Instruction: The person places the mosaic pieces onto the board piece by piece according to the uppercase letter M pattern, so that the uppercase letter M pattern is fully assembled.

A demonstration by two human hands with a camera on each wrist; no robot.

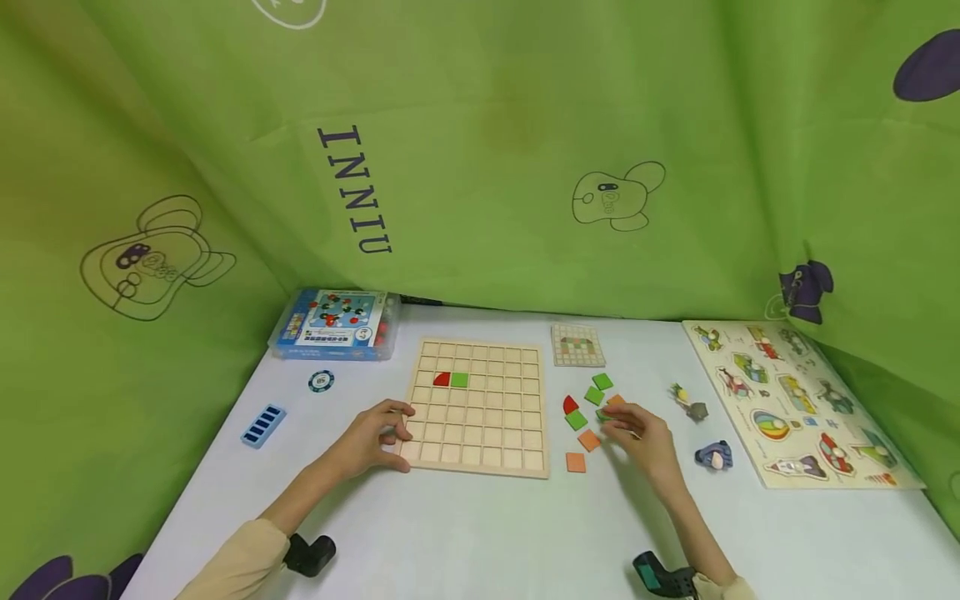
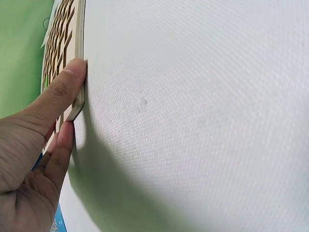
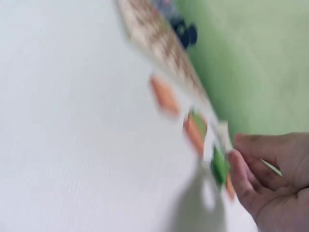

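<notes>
In the head view my left hand (image 1: 372,437) grips the left front corner of a wooden grid board (image 1: 486,414). The left wrist view has the thumb (image 2: 67,79) on the board's edge and fingers around the corner. A red quarter-circle tile (image 1: 442,379) and a green square tile (image 1: 460,380) sit side by side in the grid. To the right of the board, my right hand (image 1: 641,437) reaches over loose tiles, its fingertips right at a green square tile (image 3: 220,165). Blur in the right wrist view means I cannot tell whether they pinch it.
Loose green, orange and red tiles (image 1: 575,462) lie beside the board. A pattern card (image 1: 577,346) is behind them. Small figures (image 1: 714,456) and a picture puzzle board (image 1: 802,400) stand at right. At left are a plastic-boxed set (image 1: 335,325), a round chip (image 1: 321,381) and a blue block (image 1: 263,426).
</notes>
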